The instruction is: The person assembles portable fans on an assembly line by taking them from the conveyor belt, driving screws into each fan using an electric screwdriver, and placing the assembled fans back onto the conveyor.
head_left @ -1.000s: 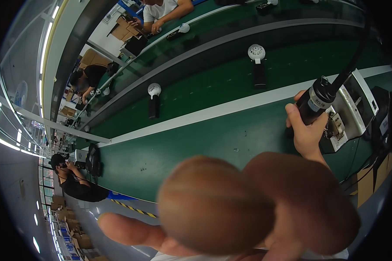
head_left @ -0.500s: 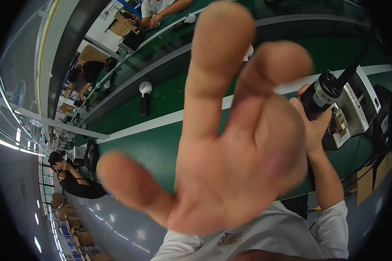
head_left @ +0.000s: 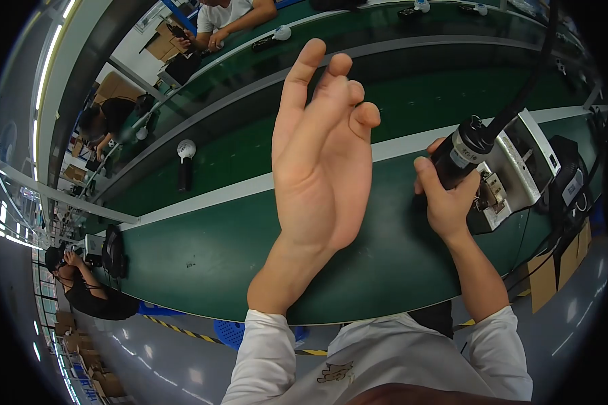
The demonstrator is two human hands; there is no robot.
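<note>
My left hand [head_left: 324, 155] is raised over the green bench [head_left: 203, 263], palm towards me. Its fingers are partly bent and apart, and nothing is in them. On the right, my right hand [head_left: 449, 206] wraps round a black electric screwdriver [head_left: 463, 152] with a pale label band. A thick black cable runs up from the tool's top; its tip is hidden behind my hand. Just right of that hand stands a silver-white metal fixture [head_left: 525, 165] with a small metal clamp-like part [head_left: 494, 192] on its near side.
Beyond the bench's white rail runs a green conveyor [head_left: 243, 158] carrying a black-handled item with a white round head [head_left: 185, 162]. Black cables and a black device [head_left: 567, 169] lie at far right. Several co-workers sit along the line; one person in black [head_left: 94, 293] is at left.
My left hand has drawn back from close to the camera and lowered, its fingers now more bent. My right hand still grips the screwdriver; the view has shifted slightly.
</note>
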